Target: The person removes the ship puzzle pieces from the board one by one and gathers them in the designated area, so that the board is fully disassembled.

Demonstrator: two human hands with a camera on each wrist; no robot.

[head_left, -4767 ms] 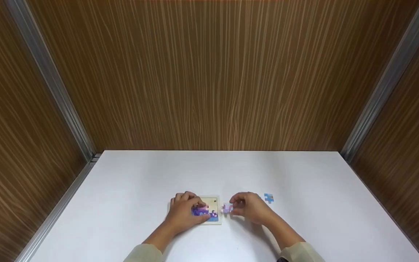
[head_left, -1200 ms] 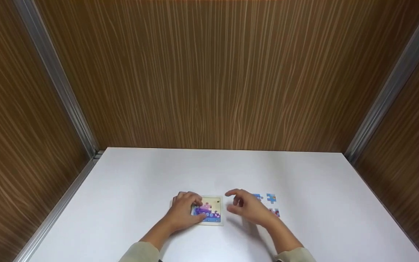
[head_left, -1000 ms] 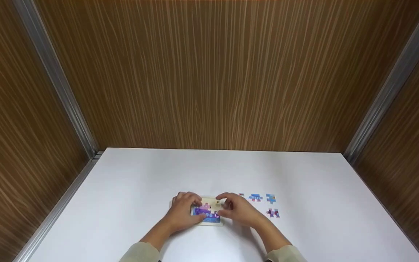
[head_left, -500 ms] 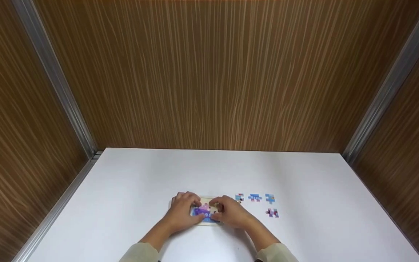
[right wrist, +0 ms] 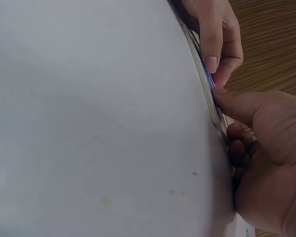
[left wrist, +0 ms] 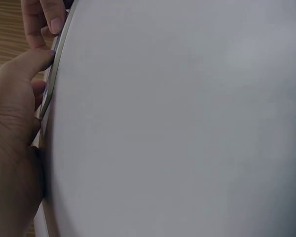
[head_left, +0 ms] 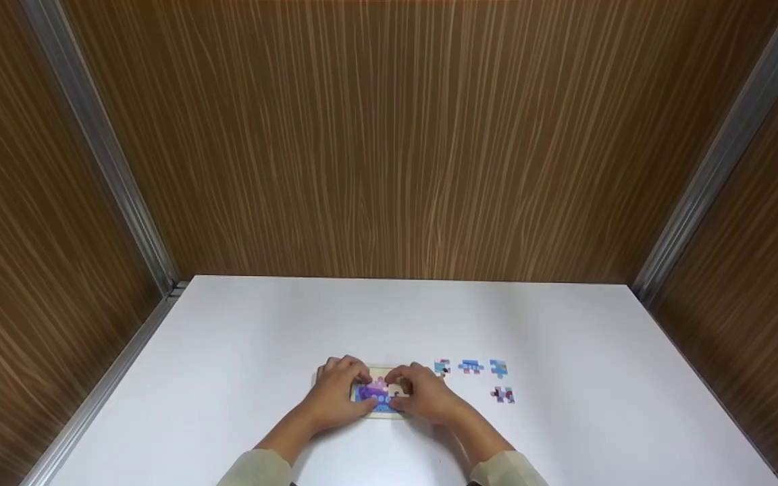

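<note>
A small, pale-rimmed jigsaw puzzle board lies flat on the white table, partly filled with purple, pink and blue pieces. My left hand grips its left side, thumb near the front and bent fingers toward the back. From the other side my right hand reaches over the board's right part, with thumb and bent fingers down on it. I cannot tell whether a piece sits under those fingertips. In the right wrist view the right thumb meets the board's edge, near the left hand's fingers.
Several loose jigsaw pieces lie right of the board: a row with a multicoloured one, a blue one and another blue one, plus a purple-red piece nearer the front. Wood-grain panels enclose the table.
My right hand, which pinched a pink piece beside the board earlier, has moved left onto the board's right part, uncovering loose pieces. The left hand stays in place.
</note>
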